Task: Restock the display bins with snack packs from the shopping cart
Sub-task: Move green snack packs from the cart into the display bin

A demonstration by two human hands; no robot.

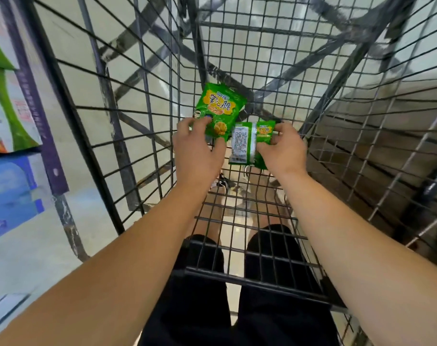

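Both my arms reach down into the wire shopping cart [250, 213]. My left hand [196, 148] pinches the lower edge of a green snack pack [220, 108] that shows its printed front. Just to the right, my right hand [282, 148] grips a second green snack pack [250, 143], which is turned so that its white label side faces up. The two packs sit side by side near the bottom of the cart, almost touching.
The cart's dark wire walls rise on all sides around my hands. A display stand [15, 116] with green and blue packaging stands at the left, edged by a purple strip. Pale floor shows through the mesh, and steps or shelving lie at the right.
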